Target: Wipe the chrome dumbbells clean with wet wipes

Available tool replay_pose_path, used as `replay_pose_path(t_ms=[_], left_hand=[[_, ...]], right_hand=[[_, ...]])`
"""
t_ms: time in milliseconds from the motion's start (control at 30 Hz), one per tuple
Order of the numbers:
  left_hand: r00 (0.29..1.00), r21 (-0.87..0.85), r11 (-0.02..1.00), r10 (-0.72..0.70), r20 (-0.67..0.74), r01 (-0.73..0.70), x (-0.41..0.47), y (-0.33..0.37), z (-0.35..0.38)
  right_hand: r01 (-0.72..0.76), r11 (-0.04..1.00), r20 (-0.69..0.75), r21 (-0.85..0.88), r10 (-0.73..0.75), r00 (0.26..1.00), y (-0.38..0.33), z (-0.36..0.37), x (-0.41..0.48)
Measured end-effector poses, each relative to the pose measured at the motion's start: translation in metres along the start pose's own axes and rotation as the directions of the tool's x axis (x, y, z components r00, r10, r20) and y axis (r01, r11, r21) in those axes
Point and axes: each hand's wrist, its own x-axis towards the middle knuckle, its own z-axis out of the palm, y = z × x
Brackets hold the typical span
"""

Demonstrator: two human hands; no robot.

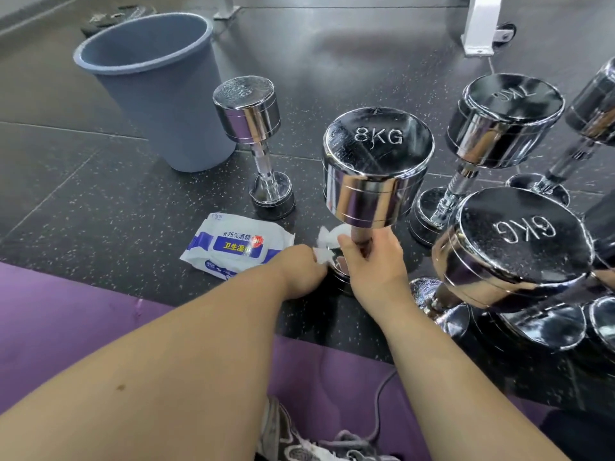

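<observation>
An upright chrome dumbbell marked 8KG (376,168) stands on the dark floor at centre. My right hand (374,261) grips its handle just under the top head. My left hand (304,271) holds a white wet wipe (327,241) against the lower part of that handle, near the bottom head, which is mostly hidden behind both hands. A white and blue pack of wet wipes (236,247) lies flat on the floor just left of my left hand.
A smaller chrome dumbbell (256,141) stands behind the pack, beside a grey-blue bin (156,91). Several more chrome dumbbells crowd the right, among them one marked 6KG (512,247) and another (499,124) behind it. A purple mat (66,314) lies under my arms.
</observation>
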Motion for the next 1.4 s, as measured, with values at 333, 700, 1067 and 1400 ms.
replay_pose_path(t_ms=[333, 700, 1067, 1400], left_hand=[[0.998, -0.635, 0.77, 0.061, -0.03, -0.066, -0.062, 0.014, -0.061], [0.965, -0.84, 0.484, 0.037, -0.261, -0.246, -0.152, -0.03, -0.164], [0.856, -0.814, 0.397, -0.118, -0.503, -0.424, -0.1, -0.088, -0.269], [0.618, -0.728, 0.381, -0.386, -0.685, -0.569, 0.011, -0.124, -0.342]], right_hand=[[-0.236, 0.949, -0.006, 0.209, 0.242, 0.97, -0.061, -0.01, -0.063], [-0.307, 0.845, 0.456, 0.437, 0.086, 0.886, -0.193, 0.028, -0.024], [-0.195, 0.9, 0.391, 0.39, 0.03, 0.92, -0.292, 0.116, 0.098], [-0.095, 0.919, 0.392, 0.382, -0.068, 0.918, -0.315, 0.177, 0.217]])
